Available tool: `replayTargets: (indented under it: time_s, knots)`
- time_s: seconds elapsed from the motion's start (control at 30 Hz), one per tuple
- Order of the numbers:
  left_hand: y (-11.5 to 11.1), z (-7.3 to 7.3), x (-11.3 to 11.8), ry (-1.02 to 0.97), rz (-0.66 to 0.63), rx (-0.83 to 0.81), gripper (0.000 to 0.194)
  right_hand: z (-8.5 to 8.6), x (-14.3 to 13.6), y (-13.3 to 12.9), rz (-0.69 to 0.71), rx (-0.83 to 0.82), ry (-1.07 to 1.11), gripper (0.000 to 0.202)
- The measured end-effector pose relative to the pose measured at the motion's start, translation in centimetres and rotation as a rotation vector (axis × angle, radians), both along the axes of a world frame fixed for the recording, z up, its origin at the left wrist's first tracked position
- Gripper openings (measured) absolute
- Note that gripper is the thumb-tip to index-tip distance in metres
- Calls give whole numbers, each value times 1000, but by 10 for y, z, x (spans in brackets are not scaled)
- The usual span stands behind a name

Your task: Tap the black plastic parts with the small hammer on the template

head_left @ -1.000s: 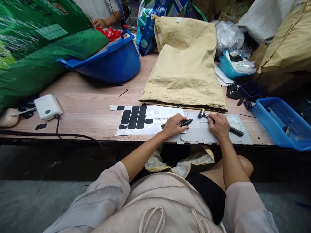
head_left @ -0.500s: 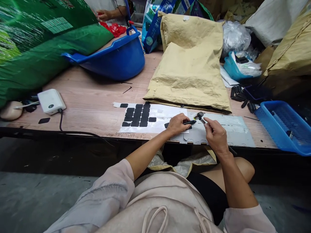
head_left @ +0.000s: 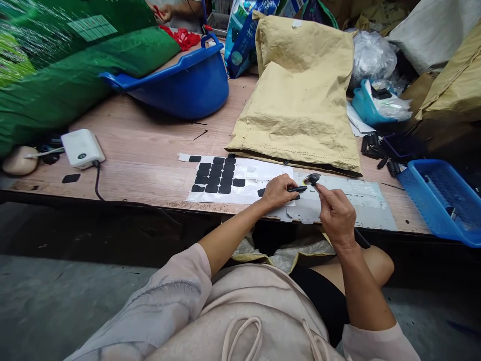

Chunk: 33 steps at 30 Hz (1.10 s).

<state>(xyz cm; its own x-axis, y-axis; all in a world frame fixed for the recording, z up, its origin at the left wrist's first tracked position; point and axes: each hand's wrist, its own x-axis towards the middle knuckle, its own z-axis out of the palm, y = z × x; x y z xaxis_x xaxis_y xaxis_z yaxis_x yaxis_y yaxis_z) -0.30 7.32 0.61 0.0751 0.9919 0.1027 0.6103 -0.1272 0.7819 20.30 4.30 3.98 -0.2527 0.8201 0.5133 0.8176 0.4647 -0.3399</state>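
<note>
In my right hand [head_left: 338, 215] is a small hammer [head_left: 312, 178], its metal head just beyond my fingers and its black handle end sticking out behind my wrist. My left hand [head_left: 277, 193] pinches a slim black pen-like piece [head_left: 299, 189] low over the grey board [head_left: 338, 203]. The hammer head is just above and to the right of that piece's tip; I cannot tell whether they touch. A white sheet [head_left: 244, 194] lies under my left hand, bearing rows of rounded black stickers [head_left: 215, 175]. One more black patch lies partly under my left fingers.
A tan paper sack [head_left: 296, 115] lies behind the board. The blue tub [head_left: 184, 90] stands back left, a blue basket [head_left: 443, 200] at right. A white cabled box [head_left: 82, 149] sits left, near a green bag [head_left: 75, 95]. Another person's hand [head_left: 163, 12] shows at the back.
The view has shifted slightly. My right hand has tipped the hammer a little, so its head sits at a different angle. My left hand keeps its pinch on the black piece.
</note>
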Motion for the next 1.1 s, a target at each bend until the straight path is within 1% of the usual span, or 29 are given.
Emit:
replayTargets:
  time_s: [0.07, 0.2, 0.27, 0.37, 0.43, 0.5, 0.63, 0.73, 0.87, 0.93, 1.0, 1.03, 1.1]
  knots:
    - [0, 0, 0, -2, 3, 5, 16, 0, 1, 1, -8, 2, 8, 40]
    - [0, 0, 0, -2, 11, 7, 15, -4, 2, 3, 3, -44, -38, 38]
    - [-1, 0, 0, 3, 9, 2, 15, -4, 6, 7, -20, -32, -26, 38]
    - [-1, 1, 0, 9, 5, 7, 15, -2, 17, 22, -77, 4, -10, 38]
    - [-1, 1, 0, 19, 6, 11, 15, -4, 29, 36, -102, 6, -36, 36]
    - [-1, 1, 0, 36, 10, 12, 16, -10, 41, 51, -104, -7, -82, 34]
    - [-3, 0, 1, 71, 8, 25, 15, -29, 59, 73, -59, -13, -163, 31]
    - [-2, -1, 1, 93, -7, 21, 15, -39, 63, 79, -44, -1, -150, 31]
    - [1, 0, -1, 92, -17, 17, 12, -44, 61, 79, -44, -17, -120, 31]
    - [-7, 5, -2, 60, -37, 54, 13, -43, 61, 79, -47, -29, -121, 31]
    - [-27, 13, -2, 5, -103, 113, 13, -43, 60, 78, -58, -32, -126, 31]
    - [-42, 16, -1, -25, -169, 137, 14, -43, 60, 78, -64, -30, -129, 31]
    - [-76, 19, 1, -69, -373, 145, 19, -44, 60, 77, -73, -23, -134, 31]
